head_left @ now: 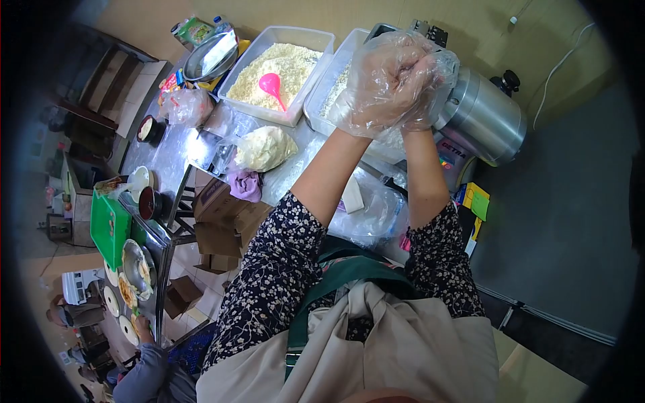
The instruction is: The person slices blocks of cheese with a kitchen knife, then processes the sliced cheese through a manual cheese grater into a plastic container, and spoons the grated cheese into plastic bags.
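Both my hands wear clear, loose plastic gloves and are brought together at the upper middle. My left hand curls against my right hand, with the fingers closed. Whatever lies between the palms, if anything, is hidden by the gloves and fingers. Beneath them stands a translucent tub with white, crumbly contents partly showing. To its left, another tub holds pale flour-like powder with a pink scoop in it. Nearer to me sits a plastic-wrapped lump of pale dough.
A silver machine marked GETRA stands right of my hands. A purple cloth lies by the dough, and a metal bowl is at the back left. Cardboard boxes are below. Another person's sleeve shows lower left, near a green container.
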A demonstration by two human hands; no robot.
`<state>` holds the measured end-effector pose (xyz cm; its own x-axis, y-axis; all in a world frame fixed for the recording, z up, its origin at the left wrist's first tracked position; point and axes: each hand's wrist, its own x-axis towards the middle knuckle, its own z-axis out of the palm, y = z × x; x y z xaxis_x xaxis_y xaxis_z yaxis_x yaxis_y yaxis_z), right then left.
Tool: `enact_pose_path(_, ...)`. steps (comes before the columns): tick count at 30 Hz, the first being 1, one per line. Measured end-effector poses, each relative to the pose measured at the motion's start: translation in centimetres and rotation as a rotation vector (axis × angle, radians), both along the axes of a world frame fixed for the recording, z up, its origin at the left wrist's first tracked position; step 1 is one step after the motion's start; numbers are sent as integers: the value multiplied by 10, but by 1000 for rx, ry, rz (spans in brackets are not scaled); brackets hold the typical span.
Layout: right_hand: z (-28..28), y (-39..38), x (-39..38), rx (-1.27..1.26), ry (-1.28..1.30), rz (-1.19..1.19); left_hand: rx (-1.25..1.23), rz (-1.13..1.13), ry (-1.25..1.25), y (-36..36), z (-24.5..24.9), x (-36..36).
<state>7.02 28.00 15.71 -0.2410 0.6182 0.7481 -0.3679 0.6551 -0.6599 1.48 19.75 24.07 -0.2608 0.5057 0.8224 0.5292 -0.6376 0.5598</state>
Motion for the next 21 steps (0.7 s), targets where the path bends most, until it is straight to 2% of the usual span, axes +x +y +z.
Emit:
enact_pose_path(3,1,-1,0,-40,7,30,-38,-19,61,-3,0,-3)
enact_pose_path(8,2,2,1,2,83,271,-24,-12,52,-3,0,-2)
enact_pose_path(21,5,-4,-1,-153,74,149,10,17,18,4,-6,-2)
